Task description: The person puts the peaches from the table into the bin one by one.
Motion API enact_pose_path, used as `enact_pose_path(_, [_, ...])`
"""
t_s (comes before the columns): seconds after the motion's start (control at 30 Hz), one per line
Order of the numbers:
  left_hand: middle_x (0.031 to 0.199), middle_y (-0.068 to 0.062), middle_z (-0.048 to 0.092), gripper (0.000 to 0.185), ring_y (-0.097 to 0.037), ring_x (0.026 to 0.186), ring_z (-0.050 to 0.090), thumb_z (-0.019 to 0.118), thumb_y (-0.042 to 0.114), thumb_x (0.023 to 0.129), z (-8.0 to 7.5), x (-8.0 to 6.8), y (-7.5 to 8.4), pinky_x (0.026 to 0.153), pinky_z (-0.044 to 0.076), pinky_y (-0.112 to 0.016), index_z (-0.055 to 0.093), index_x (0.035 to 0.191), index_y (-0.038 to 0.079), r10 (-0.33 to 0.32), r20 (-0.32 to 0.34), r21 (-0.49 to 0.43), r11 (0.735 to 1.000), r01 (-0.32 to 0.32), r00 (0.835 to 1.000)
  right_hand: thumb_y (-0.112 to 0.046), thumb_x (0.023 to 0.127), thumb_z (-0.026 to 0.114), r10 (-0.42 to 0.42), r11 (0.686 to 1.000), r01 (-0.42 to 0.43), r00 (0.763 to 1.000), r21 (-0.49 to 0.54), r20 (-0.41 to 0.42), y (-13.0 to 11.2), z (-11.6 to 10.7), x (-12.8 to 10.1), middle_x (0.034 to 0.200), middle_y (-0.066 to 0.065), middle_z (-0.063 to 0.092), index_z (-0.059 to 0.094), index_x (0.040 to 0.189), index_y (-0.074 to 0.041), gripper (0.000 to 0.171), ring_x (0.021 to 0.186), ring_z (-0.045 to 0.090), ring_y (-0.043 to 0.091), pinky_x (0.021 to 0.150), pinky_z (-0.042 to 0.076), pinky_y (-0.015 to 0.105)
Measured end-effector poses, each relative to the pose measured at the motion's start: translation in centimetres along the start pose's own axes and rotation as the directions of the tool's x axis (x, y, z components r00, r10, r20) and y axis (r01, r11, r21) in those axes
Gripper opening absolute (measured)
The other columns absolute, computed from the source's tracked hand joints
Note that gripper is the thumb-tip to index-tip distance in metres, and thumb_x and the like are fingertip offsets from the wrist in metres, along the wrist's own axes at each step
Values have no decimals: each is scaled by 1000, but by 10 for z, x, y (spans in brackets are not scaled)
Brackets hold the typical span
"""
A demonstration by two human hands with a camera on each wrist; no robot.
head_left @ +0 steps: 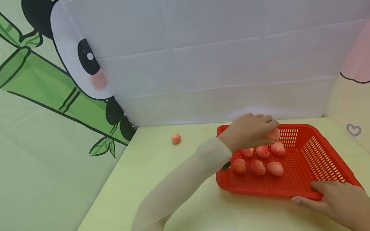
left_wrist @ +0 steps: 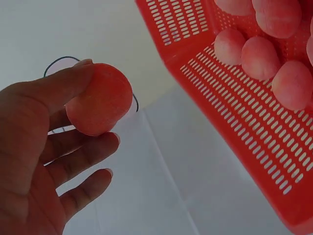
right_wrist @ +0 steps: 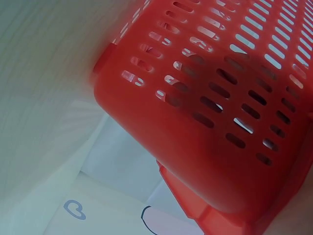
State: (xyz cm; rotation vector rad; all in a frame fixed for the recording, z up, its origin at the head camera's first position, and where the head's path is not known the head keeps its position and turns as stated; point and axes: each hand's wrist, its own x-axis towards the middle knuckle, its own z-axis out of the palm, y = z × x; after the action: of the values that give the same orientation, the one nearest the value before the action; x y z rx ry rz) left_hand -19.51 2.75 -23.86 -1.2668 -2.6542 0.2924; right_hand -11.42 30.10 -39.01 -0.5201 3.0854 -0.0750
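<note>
Head view: left hand (head_left: pixel 250 130) hovers over the back of the red basket (head_left: pixel 323 157), thumb and fingers pinching one peach (left_wrist: pixel 99 99) above six others lying inside. Right hand (head_left: pixel 336 199) grips the basket's near rim, fingers curled over it. One stray peach (head_left: pixel 176 138) sits on the table (head_left: pixel 150 166), well apart.

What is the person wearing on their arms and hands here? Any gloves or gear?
No gloves: both hands are bare. The left arm is covered by a thin, close-fitting, pale cream sleeve that ends in a cuff at the wrist, with a small dark object poking out beneath it. The left hand and right hand show no rings. The right wrist is out of frame, so any sleeve there can't be seen.
</note>
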Motion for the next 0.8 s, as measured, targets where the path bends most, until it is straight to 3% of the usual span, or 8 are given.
enact_pose_path(0.13, [124,14,60,33,-1,110,57,67,42,106,4,25,12,91,43,-10,61,133,24,22,128,-132,991,-5,992,-79,84,72,-2,1000,2,999,-1,-39,-2,0,-3,72,-3,63,78,97,-7,73,66,57,18,62,49,42])
enact_pose_path(0.33, [145,16,52,49,5,125,52,69,38,105,15,53,26,99,39,-5,53,150,28,10,262,-281,957,66,965,-80,83,71,12,1000,-13,999,-9,-34,-4,-2,-7,74,0,65,77,96,-8,73,67,60,20,64,53,47])
enact_pose_path(0.47, [137,18,51,41,5,115,53,66,38,106,22,62,36,94,41,-8,53,144,31,-7,318,-273,957,99,948,-81,83,70,23,999,-24,999,-23,-27,-6,-3,-10,76,2,66,77,97,-7,75,69,62,22,66,55,50])
enact_pose_path(0.67, [111,19,58,23,2,100,53,69,43,103,39,65,47,88,42,-11,58,120,32,-30,331,-216,970,107,943,-80,83,70,13,1000,-14,999,-20,-40,-10,-1,-13,74,0,64,76,94,-10,72,68,60,20,64,53,47])
enact_pose_path(0.8, [107,18,60,21,2,100,53,69,40,103,48,70,54,90,41,-10,59,119,30,-7,342,-243,965,95,940,-80,83,71,8,1000,-8,999,-15,-42,-13,0,-15,74,0,65,76,94,-11,70,68,61,20,65,54,48])
